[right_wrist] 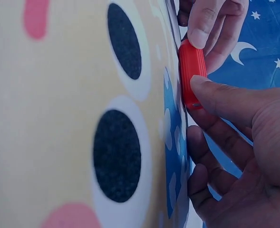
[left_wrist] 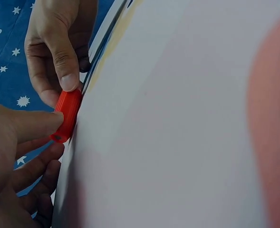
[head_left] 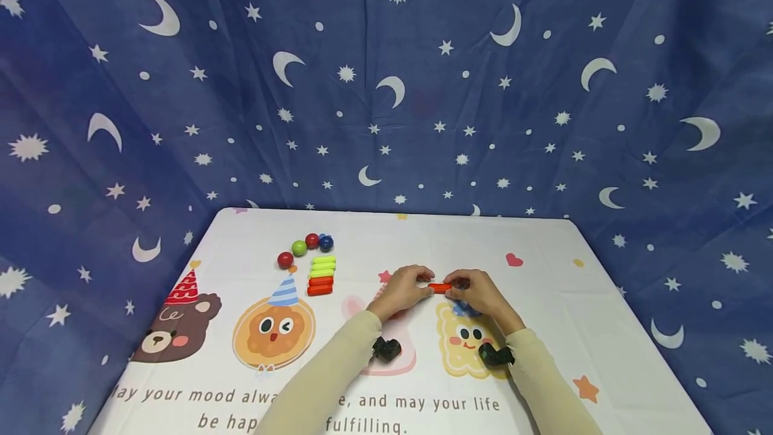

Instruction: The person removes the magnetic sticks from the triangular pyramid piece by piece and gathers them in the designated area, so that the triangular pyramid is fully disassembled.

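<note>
- I see my left hand (head_left: 403, 293) and right hand (head_left: 480, 294) each pinching one end of a red stick (head_left: 439, 287).
- Spare sticks (head_left: 321, 275) lie at nine o'clock.

Head view: forearms run off the bottom edge. Printed lettering on the tablecloth (head_left: 543, 274) partly covered by the left forearm, lower centre; last line clipped by the frame. Red stick (head_left: 439, 287) shows only its middle, both ends under fingertips of the left hand (head_left: 406, 293) and right hand (head_left: 480, 295). A blue printed shape under the right hand is mostly covered. Fourth ball behind the blue ball (head_left: 326, 243), upper left of the cloth, barely peeks out.

Left wrist view: large orange-pink blur at right edge, unidentifiable.

Right wrist view: cartoon face cut off left and bottom.
</note>
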A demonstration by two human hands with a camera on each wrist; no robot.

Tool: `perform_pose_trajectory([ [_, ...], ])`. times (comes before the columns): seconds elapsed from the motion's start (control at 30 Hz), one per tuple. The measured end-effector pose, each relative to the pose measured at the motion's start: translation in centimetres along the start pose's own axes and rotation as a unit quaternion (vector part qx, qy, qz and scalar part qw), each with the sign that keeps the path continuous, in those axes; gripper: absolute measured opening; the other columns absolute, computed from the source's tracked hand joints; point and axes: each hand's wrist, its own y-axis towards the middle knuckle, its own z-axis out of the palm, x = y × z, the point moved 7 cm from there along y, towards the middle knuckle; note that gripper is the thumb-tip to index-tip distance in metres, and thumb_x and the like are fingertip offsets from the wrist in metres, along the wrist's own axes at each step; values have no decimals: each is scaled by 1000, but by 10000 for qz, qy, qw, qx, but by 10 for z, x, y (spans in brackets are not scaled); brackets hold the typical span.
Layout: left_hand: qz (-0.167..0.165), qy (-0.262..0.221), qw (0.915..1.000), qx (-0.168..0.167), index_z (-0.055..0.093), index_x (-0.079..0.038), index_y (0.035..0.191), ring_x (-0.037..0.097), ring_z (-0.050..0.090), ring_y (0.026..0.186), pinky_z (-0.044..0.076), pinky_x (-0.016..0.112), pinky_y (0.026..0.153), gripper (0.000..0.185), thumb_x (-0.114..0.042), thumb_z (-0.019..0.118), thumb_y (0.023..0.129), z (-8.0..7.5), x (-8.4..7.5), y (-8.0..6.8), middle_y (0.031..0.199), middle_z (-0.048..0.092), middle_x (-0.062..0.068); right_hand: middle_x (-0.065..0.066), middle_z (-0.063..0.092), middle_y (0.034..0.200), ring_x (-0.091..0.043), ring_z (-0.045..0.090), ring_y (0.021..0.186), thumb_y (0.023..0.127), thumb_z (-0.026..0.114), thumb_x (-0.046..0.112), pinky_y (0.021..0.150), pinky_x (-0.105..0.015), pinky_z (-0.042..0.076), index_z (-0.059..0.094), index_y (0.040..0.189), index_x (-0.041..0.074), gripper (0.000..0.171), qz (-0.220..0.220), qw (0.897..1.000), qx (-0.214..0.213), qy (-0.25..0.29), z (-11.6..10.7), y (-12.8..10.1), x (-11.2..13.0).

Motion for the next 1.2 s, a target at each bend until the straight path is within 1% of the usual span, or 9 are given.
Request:
perform_pose_trajectory([
  [0.2, -31, 330, 9994, 25, 74, -19, 106, 14, 60, 92, 46, 33, 88, 20, -23, 75, 86, 3, -1, 1, 99, 70, -3, -2, 68, 86, -14, 56, 77, 82, 79, 12, 74, -28, 48, 75, 98, 14, 17, 121, 9999, 38, 64, 1, 0, -2],
  [0.37, -52, 279, 9996, -7, 73, -18, 102, 12, 54, 84, 43, 29, 83, 15, -21, 74, 87, 2, 0, 1, 93, 67, -4, -1, 68, 85, -12, 57, 77, 82, 79, 13, 73, -26, 48, 74, 100, 13, 18, 117, 9999, 62, 40, 0, 1, -3],
  [0.47, -46, 189, 9998, -17, 73, -16, 102, 11, 52, 84, 43, 27, 82, 14, -19, 73, 88, 0, 0, 1, 92, 65, -3, 1, 68, 85, -12, 58, 77, 82, 80, 15, 74, -27, 49, 73, 100, 15, 20, 134, 9999, 56, 8, -1, 2, -3],
  [0.57, -12, 133, 9999, -32, 72, -15, 103, 12, 52, 85, 44, 27, 82, 14, -19, 73, 89, -3, 1, 0, 94, 65, -1, 1, 69, 86, -12, 60, 79, 83, 79, 16, 75, -29, 50, 73, 102, 14, 20, 56, 10000, 62, -30, -4, 1, 0],
  [0.7, -26, 118, 9999, -54, 72, -15, 103, 13, 55, 89, 45, 30, 85, 15, -19, 72, 89, -11, 2, -3, 99, 67, 0, 0, 71, 91, -13, 61, 83, 86, 76, 17, 79, -33, 52, 72, 106, 12, 22, -9, 10000, 51, -35, -9, 1, 8],
  [0.87, -66, 94, 9997, -195, 72, -15, 103, 14, 54, 87, 45, 29, 82, 15, -18, 73, 88, -26, 8, -9, 98, 67, 0, -2, 69, 97, -17, 60, 88, 90, 71, 19, 84, -37, 52, 71, 112, 14, 22, 123, 9999, -43, -74, -14, 1, 13],
  [0.97, -86, 145, 9995, -257, 72, -15, 104, 15, 54, 85, 45, 29, 79, 16, -19, 73, 88, -32, 13, -14, 96, 67, -1, -3, 69, 104, -20, 61, 92, 93, 68, 22, 86, -39, 53, 69, 116, 14, 24, 172, 9997, -107, -101, -15, 1, 12],
  [1.1, -51, 154, 9993, -339, 72, -14, 104, 16, 55, 85, 45, 29, 79, 16, -18, 72, 88, -43, 16, -22, 96, 67, 0, -5, 68, 112, -21, 62, 95, 95, 66, 26, 86, -40, 54, 67, 120, 13, 29, 37, 9998, -164, -115, -15, 1, 14],
  [1.2, -40, 134, 9992, -376, 71, -14, 104, 16, 56, 85, 47, 28, 78, 17, -18, 73, 88, -51, 18, -29, 96, 67, 0, -6, 68, 114, -22, 63, 95, 95, 65, 26, 86, -41, 54, 66, 121, 13, 29, -43, 9998, -167, -123, -14, 0, 16],
])
